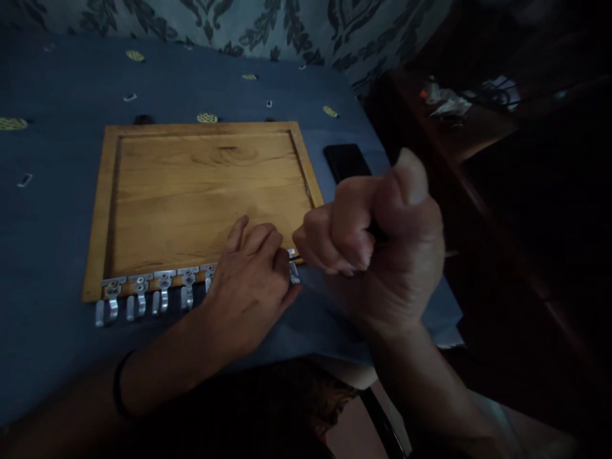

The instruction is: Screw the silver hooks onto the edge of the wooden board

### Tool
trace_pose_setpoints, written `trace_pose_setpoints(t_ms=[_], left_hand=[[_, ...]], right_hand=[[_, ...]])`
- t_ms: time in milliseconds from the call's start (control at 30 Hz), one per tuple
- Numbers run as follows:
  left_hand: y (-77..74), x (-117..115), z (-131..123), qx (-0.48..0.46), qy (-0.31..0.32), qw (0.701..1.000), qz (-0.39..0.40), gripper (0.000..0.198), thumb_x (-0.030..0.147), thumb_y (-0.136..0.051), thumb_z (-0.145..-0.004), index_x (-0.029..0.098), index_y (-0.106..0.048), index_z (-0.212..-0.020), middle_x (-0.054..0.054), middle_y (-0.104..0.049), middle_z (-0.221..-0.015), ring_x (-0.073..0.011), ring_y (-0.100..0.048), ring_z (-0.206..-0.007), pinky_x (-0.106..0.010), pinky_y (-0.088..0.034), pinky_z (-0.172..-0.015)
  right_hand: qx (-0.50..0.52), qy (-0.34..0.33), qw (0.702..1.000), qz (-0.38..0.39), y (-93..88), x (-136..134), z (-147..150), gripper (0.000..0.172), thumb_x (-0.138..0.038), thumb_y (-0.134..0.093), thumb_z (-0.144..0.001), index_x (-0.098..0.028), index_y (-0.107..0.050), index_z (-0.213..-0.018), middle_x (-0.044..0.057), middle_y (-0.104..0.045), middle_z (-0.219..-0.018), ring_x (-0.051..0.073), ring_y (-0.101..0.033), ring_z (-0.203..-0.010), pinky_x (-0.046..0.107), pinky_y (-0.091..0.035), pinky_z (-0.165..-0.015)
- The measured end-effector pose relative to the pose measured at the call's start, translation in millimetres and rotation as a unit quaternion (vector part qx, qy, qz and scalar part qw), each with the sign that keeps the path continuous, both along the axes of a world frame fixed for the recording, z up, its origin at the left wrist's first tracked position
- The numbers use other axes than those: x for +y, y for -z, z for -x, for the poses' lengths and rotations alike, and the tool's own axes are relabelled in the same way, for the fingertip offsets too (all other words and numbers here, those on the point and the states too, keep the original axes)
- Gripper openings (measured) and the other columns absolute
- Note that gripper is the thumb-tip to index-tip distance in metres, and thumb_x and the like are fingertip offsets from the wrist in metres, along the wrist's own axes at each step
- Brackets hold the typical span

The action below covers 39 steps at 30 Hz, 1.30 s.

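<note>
A wooden framed board (205,191) lies on the blue cloth. Along its near edge runs a row of several silver metal hooks (163,290), fixed with screws. My left hand (248,284) rests over the right part of that edge, its fingers bent around the last hook (294,274) at the near right corner. My right hand (377,236) is a closed fist, thumb up, just right of that corner. A thin dark shaft shows between the fist and the hook; the rest of that tool is hidden inside the fist.
A black phone (347,162) lies on the blue cloth (57,210) beyond my right hand. Patterned fabric (268,29) hangs behind. A dark wooden surface at the right holds a crumpled plastic bag (444,102).
</note>
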State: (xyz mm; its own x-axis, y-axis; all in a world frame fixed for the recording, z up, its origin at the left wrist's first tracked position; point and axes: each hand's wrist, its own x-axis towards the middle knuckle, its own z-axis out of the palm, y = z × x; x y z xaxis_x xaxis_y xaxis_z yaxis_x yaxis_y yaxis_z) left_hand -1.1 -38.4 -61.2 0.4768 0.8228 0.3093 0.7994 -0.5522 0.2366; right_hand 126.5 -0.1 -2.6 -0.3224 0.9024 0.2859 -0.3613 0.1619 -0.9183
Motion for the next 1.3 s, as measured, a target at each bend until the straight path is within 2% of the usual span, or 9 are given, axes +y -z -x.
trace_pose_setpoints(t_ms=[200, 400, 667, 800, 900, 1033, 1100, 1200, 1300], left_hand=[[0.1, 0.6, -0.7, 0.000, 0.006, 1.000, 0.002, 0.022, 0.032, -0.069, -0.089, 0.011, -0.073, -0.095, -0.014, -0.072, -0.109, -0.0316, -0.061, -0.112, -0.059, -0.041, -0.114], [0.3, 0.5, 0.5, 0.002, 0.007, 1.000, -0.014, 0.026, 0.032, -0.068, -0.091, 0.009, -0.073, -0.099, -0.013, -0.071, -0.102, -0.0321, -0.062, -0.112, -0.060, -0.043, -0.114], [-0.3, 1.0, 1.2, 0.002, 0.011, 0.999, -0.034, 0.024, 0.033, -0.070, -0.089, 0.009, -0.074, -0.090, -0.014, -0.070, -0.097, -0.0331, -0.064, -0.108, -0.061, -0.048, -0.110], [-0.5, 1.2, 1.8, 0.005, 0.013, 1.000, -0.026, 0.025, 0.034, -0.072, -0.087, 0.009, -0.074, -0.092, -0.014, -0.070, -0.099, -0.0330, -0.064, -0.109, -0.061, -0.046, -0.111], [-0.8, 1.0, 2.4, 0.010, 0.012, 1.000, -0.018, 0.029, 0.036, -0.075, -0.086, 0.009, -0.074, -0.094, -0.014, -0.070, -0.100, -0.0330, -0.063, -0.110, -0.060, -0.045, -0.113], [-0.5, 0.8, 2.2, 0.013, 0.010, 1.000, -0.017, 0.029, 0.035, -0.075, -0.086, 0.008, -0.073, -0.097, -0.015, -0.070, -0.103, -0.0326, -0.063, -0.111, -0.059, -0.044, -0.113], [0.1, 1.0, 1.9, 0.010, 0.013, 1.000, -0.020, 0.026, 0.032, -0.073, -0.087, 0.009, -0.074, -0.098, -0.014, -0.070, -0.104, -0.0317, -0.063, -0.109, -0.059, -0.044, -0.113], [0.6, 1.4, 1.7, 0.007, 0.014, 1.000, -0.019, 0.021, 0.031, -0.071, -0.088, 0.011, -0.073, -0.095, -0.013, -0.071, -0.102, -0.0301, -0.063, -0.107, -0.058, -0.044, -0.113], [-0.5, 1.5, 1.8, 0.012, 0.010, 1.000, -0.019, 0.023, 0.033, -0.071, -0.088, 0.011, -0.073, -0.092, -0.013, -0.071, -0.103, -0.0301, -0.063, -0.107, -0.057, -0.045, -0.113]], right_hand=[[-0.013, 0.089, 0.996, 0.020, -0.1, -10.2, 5.4, 0.063, -0.050, -0.058, -0.098, -0.022, -0.040, -0.045, -0.007, -0.032, -0.043, 0.007, -0.021, -0.036, 0.029, -0.027, -0.040], [0.034, 0.275, 0.961, -0.028, 4.0, -20.1, 23.4, 0.059, -0.051, -0.057, -0.098, -0.022, -0.037, -0.050, -0.005, -0.033, -0.045, 0.009, -0.031, -0.040, 0.030, -0.025, -0.041], [0.044, 0.352, 0.933, -0.056, 8.3, -20.5, 31.0, 0.054, -0.036, -0.052, -0.103, -0.022, -0.036, -0.053, -0.006, -0.024, -0.050, 0.009, -0.033, -0.043, 0.027, -0.029, -0.043], [0.056, 0.343, 0.936, -0.058, 7.6, -19.7, 29.7, 0.057, -0.044, -0.058, -0.099, -0.022, -0.037, -0.052, -0.006, -0.025, -0.047, 0.008, -0.031, -0.040, 0.026, -0.026, -0.041], [0.050, 0.308, 0.949, -0.042, 8.0, -19.5, 23.1, 0.055, -0.046, -0.060, -0.097, -0.022, -0.041, -0.051, -0.006, -0.029, -0.045, 0.009, -0.032, -0.040, 0.028, -0.026, -0.040], [0.046, 0.195, 0.979, -0.041, 14.9, -18.6, 7.6, 0.040, -0.037, -0.065, -0.092, -0.023, -0.055, -0.056, -0.004, -0.040, -0.048, 0.011, -0.036, -0.043, 0.030, -0.028, -0.043], [0.041, 0.119, 0.990, -0.056, 17.5, -17.8, 1.2, 0.037, -0.040, -0.064, -0.090, -0.022, -0.059, -0.058, -0.003, -0.046, -0.050, 0.011, -0.039, -0.043, 0.030, -0.029, -0.043], [0.018, 0.061, 0.997, -0.042, 12.2, -16.2, -3.8, 0.049, -0.044, -0.063, -0.093, -0.021, -0.051, -0.051, -0.004, -0.041, -0.046, 0.009, -0.036, -0.040, 0.029, -0.029, -0.042], [0.040, 0.099, 0.993, -0.048, -0.9, -14.7, -9.7, 0.062, -0.049, -0.061, -0.095, -0.019, -0.033, -0.047, -0.006, -0.024, -0.040, 0.006, -0.025, -0.035, 0.027, -0.025, -0.039]])
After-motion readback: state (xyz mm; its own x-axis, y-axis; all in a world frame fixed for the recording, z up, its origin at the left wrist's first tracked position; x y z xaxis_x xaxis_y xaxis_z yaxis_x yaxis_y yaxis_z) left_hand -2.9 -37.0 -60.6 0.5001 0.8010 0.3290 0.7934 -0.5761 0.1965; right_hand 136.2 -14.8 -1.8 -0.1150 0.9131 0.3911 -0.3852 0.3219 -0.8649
